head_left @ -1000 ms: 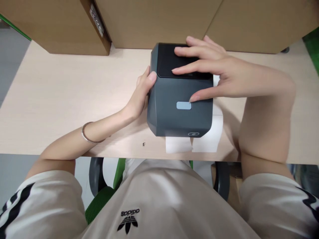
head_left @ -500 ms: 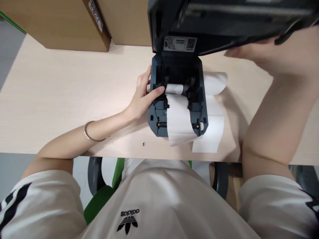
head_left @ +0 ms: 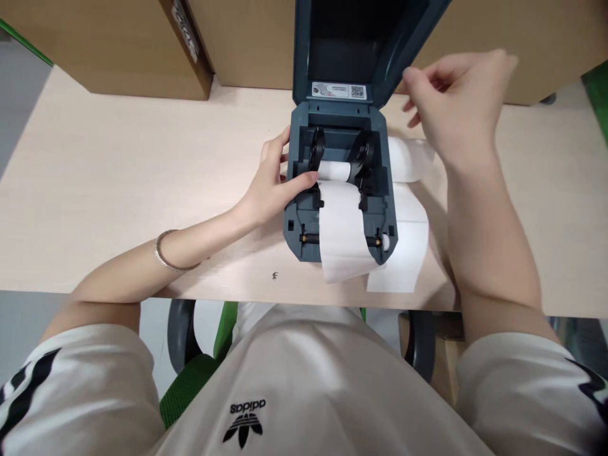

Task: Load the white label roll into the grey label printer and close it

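The printer point(head_left: 377, 206) is being touched by the spread left hand point(head_left: 270, 187), while the right hand point(head_left: 458, 104), pinch unclear, is being held near the lid point(head_left: 354, 44).

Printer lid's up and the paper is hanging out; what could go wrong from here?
The raised lid might drop onto the left hand, whose thumb reaches inside the printer. The paper strip spreads unevenly over the roller, so closing might crease or jam it.
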{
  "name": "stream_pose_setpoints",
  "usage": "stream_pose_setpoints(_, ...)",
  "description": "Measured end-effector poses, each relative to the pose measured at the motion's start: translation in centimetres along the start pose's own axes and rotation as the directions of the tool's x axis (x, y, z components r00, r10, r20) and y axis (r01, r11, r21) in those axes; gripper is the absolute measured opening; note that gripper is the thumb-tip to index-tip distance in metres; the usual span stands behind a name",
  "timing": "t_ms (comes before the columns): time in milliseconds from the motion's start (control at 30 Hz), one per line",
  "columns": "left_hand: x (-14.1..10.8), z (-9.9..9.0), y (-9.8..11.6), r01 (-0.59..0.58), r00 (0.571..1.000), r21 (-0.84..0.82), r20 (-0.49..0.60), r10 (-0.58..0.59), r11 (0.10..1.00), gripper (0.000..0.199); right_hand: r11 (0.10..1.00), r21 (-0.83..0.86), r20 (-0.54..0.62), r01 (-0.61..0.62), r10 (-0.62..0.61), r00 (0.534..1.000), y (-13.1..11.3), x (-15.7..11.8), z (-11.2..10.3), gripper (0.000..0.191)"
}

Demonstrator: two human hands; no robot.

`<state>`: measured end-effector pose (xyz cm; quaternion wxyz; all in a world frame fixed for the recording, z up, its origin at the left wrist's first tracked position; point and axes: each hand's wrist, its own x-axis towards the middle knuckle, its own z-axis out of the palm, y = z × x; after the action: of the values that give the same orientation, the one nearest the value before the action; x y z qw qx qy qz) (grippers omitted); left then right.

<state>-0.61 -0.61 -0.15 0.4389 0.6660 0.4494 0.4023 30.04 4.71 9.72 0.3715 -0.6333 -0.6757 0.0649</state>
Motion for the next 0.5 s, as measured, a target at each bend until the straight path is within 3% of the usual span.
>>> stream_pose_setpoints(67, 0.1, 0.1, -0.3, -0.017, 1.0, 0.015, 0.0, 0.017, 1.0, 0.082, 0.996, -0.084, -0.015, 0.021, -0.022, 1.0, -1.4, -0.8, -0.8, 0.027)
stream_pose_setpoints(167, 0.3, 0.1, -0.6, -0.041, 0.999, 0.049, -0.004, 0.041, 0.998, 0.084, 0.964, -0.189, 0.174, 0.186, -0.153, 0.973, -4.1, -2.4, -1.4, 0.018)
stream_pose_setpoints(233, 0.5, 0.2, -0.5, -0.061, 0.998, 0.071, -0.008, 0.062, 0.996, 0.079, 0.921, -0.205, 0.373, 0.332, -0.24, 0.896, -5.4, -3.2, -1.0, 0.015)
stream_pose_setpoints(300, 0.7, 0.1, -0.4, -0.087, 0.996, 0.085, -0.007, 0.088, 0.993, 0.069, 0.873, -0.191, 0.553, 0.448, -0.281, 0.784, -5.8, -3.7, -0.1, 0.028)
stream_pose_setpoints(367, 0.8, 0.1, -0.3, -0.109, 0.994, 0.092, 0.002, 0.11, 0.99, 0.061, 0.838, -0.18, 0.666, 0.515, -0.282, 0.691, -5.4, -3.7, 0.8, 0.032)
stream_pose_setpoints(433, 0.8, -0.1, -0.1, -0.119, 0.993, 0.093, 0.01, 0.118, 0.989, 0.058, 0.818, -0.196, 0.707, 0.541, -0.265, 0.656, -4.6, -3.6, 1.4, 0.027)
stream_pose_setpoints(500, 0.7, -0.2, 0.2, -0.118, 0.993, 0.101, 0.012, 0.117, 0.988, 0.056, 0.822, -0.199, 0.699, 0.534, -0.262, 0.665, -4.0, -3.5, 1.6, 0.019)
